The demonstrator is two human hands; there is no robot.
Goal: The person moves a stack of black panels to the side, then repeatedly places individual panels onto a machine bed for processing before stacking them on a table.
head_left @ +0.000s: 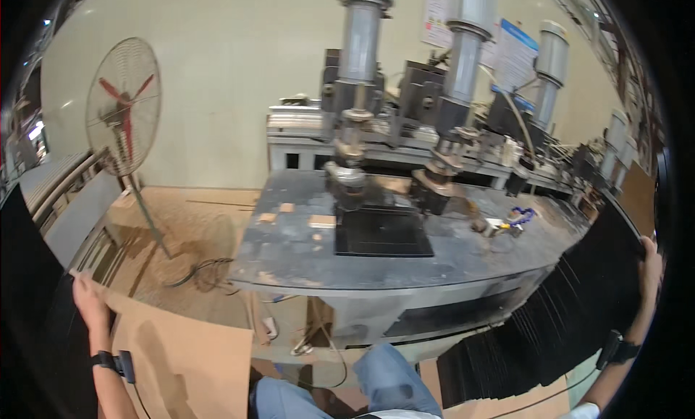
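At the far left, my left hand (90, 302) grips the edge of a black panel (35, 303) with its fingers partly hidden. Under that forearm lies a brown board (181, 354). Far to the right, my right hand (651, 270) has its fingers bent round the edge of a black panel in a fanned stack of black panels (539, 325); the fingertips are hard to see. Between my hands, another black panel (382, 232) lies flat on the grey worktable (289, 263), beneath the machine heads and touched by neither hand.
Drilling-type machine heads (349, 174) with grey cylinders (362, 39) stand along the table's back. Wood scraps (322, 221) and a blue coiled hose (523, 215) lie on it. A red-bladed floor fan (124, 104) stands at the left, with cables (206, 274) on the dusty floor.
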